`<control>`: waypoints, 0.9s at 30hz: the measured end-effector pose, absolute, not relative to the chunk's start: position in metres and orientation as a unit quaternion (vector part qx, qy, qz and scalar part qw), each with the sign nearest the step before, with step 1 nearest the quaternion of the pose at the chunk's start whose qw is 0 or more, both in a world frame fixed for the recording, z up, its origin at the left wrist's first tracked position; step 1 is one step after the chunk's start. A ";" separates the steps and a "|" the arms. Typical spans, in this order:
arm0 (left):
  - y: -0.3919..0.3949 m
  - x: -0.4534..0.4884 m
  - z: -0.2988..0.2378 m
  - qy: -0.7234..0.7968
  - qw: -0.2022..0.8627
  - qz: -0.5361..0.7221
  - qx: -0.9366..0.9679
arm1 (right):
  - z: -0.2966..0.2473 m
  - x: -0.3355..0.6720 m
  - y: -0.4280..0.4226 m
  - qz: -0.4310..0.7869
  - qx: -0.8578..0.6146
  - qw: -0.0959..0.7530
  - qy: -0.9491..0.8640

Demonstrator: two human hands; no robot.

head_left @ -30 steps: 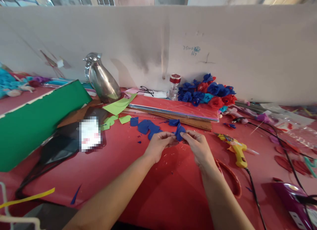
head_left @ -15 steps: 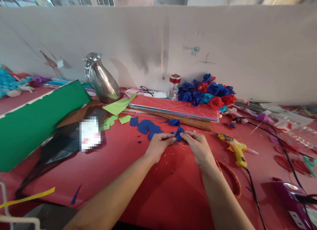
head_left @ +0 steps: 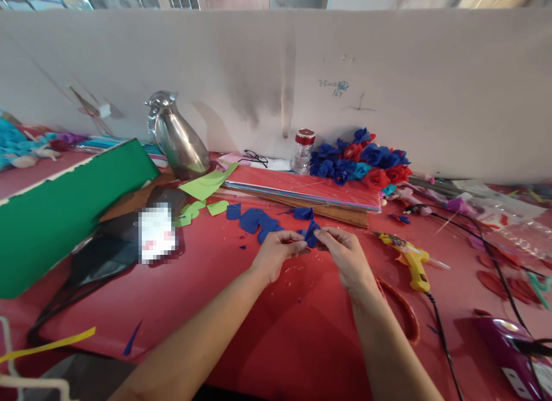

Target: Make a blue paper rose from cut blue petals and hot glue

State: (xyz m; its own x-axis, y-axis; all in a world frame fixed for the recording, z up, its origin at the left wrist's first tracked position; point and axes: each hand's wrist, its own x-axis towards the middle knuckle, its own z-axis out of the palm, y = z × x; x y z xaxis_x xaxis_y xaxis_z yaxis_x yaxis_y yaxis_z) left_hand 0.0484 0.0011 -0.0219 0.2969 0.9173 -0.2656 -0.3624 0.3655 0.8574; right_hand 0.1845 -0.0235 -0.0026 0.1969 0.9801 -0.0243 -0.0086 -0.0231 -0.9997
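A small folded blue paper petal (head_left: 311,234) is pinched between my two hands, just above the red table. My left hand (head_left: 276,252) grips its left side between thumb and fingers. From the other side, my right hand (head_left: 344,252) pinches its upper right edge. Just behind and to the left lie several cut blue paper pieces (head_left: 254,221), flat on the table. Another blue piece (head_left: 303,213) rests right behind the petal. Which finger presses where on the petal's far side is hidden.
A yellow glue gun (head_left: 416,268) with its cord lies right of my right hand, near red scissor handles (head_left: 403,312). Behind are stacked red sheets (head_left: 302,188), blue and red paper flowers (head_left: 362,159), a jar (head_left: 303,151) and a steel jug (head_left: 181,142). A green box (head_left: 73,211) stands left.
Both hands stay in nearly the same place. The blue petal has turned slightly between my fingertips, and my left fingers have shifted a little along its edge.
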 end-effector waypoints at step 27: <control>-0.002 0.047 -0.016 0.404 0.729 0.442 0.333 | 0.001 0.184 -0.027 0.422 -0.551 0.532 -0.484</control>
State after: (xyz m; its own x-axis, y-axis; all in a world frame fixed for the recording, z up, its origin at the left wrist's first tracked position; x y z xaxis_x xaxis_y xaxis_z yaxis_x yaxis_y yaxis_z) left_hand 0.0475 -0.0023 -0.0158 0.2840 0.9124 -0.2946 -0.3755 0.3885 0.8414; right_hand 0.1835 -0.0266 0.0012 0.1747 0.9834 0.0494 0.0838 0.0351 -0.9959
